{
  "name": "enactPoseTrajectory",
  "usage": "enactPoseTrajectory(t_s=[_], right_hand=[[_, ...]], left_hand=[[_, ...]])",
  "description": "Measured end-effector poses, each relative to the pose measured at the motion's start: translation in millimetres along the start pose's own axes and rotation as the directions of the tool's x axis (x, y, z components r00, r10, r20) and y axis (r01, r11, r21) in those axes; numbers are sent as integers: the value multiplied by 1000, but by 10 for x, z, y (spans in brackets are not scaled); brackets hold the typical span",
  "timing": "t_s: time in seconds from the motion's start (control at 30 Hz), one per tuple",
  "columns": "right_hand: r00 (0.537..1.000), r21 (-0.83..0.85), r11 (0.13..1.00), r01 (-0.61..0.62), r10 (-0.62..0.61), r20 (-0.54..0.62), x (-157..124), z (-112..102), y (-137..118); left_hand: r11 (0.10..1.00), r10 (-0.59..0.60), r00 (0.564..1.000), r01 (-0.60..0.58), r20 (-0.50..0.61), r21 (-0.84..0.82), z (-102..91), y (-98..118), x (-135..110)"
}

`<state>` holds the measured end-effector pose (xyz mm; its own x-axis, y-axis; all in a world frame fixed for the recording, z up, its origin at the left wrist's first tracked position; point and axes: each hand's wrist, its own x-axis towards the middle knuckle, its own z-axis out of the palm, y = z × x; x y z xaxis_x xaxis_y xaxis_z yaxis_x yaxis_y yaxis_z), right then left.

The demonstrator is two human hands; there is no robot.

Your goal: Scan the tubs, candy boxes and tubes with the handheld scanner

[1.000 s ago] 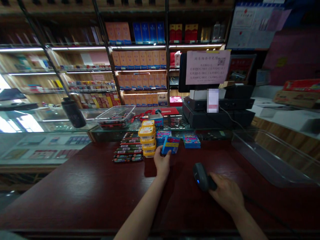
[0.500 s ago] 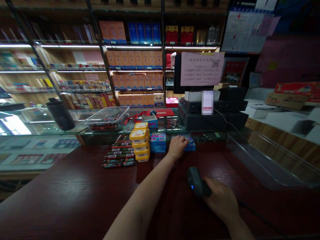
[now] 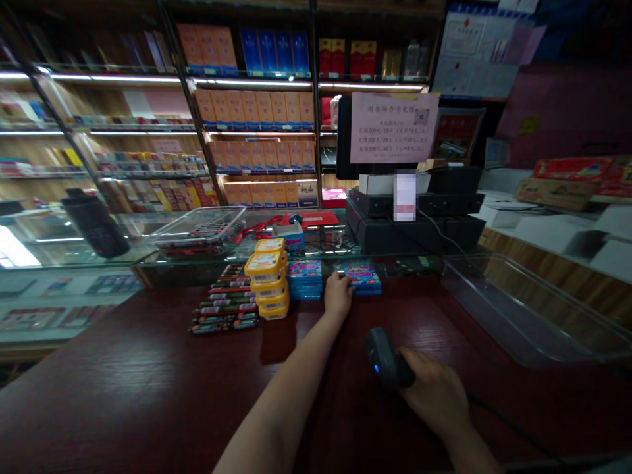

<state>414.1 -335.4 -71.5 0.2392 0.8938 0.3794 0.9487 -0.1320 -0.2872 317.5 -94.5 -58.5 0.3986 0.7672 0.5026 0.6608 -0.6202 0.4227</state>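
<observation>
Dark red wooden counter (image 3: 148,368) as work surface. Right hand (image 3: 437,395) near the front edge, closed round the handle of a dark grey handheld barcode scanner (image 3: 382,355); scanner head directed forward and left, small blue indicator lit on its back. Thin black cable (image 3: 518,428) trailing off to the right behind the wrist.

Left hand (image 3: 338,294) extended forward, fingers curled and narrow, fingertips touching the left edge of a low stack of blue-and-pink flat packs (image 3: 364,278) at the far side of the counter. Actual grip on a pack: not discernible.

Second, taller stack of blue-and-pink packs (image 3: 305,280) just left of the left hand. Next to it, a leaning stack of yellow lidded tins (image 3: 266,283), then a row of long dark wrapped bars (image 3: 224,306) laid flat.

Clear plastic tray (image 3: 523,316) on the right, well apart from both hands. Black cash register (image 3: 415,224) behind the packs, with a pink paper notice (image 3: 392,128) above.
</observation>
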Motion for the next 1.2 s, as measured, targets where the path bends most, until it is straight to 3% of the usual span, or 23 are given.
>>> enactPoseTrajectory(t_s=[0.13,0.27,0.4,0.5,0.57,0.67,0.77,1.2], right_hand=[[1000,-13,1000,9,-9,10,5,-7,2],[999,-25,999,29,-29,-15,2,11,18],[999,-30,999,34,-34,-30,-5,3,8],[998,-45,998,40,-42,-35,-13,-19,-5],[999,-47,998,44,-45,-30,-19,-27,-7],[999,-38,998,43,-44,-17,-26,-21,3],[999,-38,999,39,-40,-8,-33,-2,18],[999,-68,997,42,-39,33,-43,-32,-13]], left_hand=[[994,-80,996,82,38,-69,63,6,48],[994,-111,992,111,53,2,69,97,71],[997,-21,997,15,75,81,-59,136,-25],[989,104,995,-103,-1,106,-232,120,-111],[989,111,989,-101,-98,108,-339,91,-145],[990,-9,974,40,-224,134,-430,21,-165],[974,-108,955,157,-276,164,-460,-57,-176],[876,1,997,34,-72,481,-888,-87,-195]])
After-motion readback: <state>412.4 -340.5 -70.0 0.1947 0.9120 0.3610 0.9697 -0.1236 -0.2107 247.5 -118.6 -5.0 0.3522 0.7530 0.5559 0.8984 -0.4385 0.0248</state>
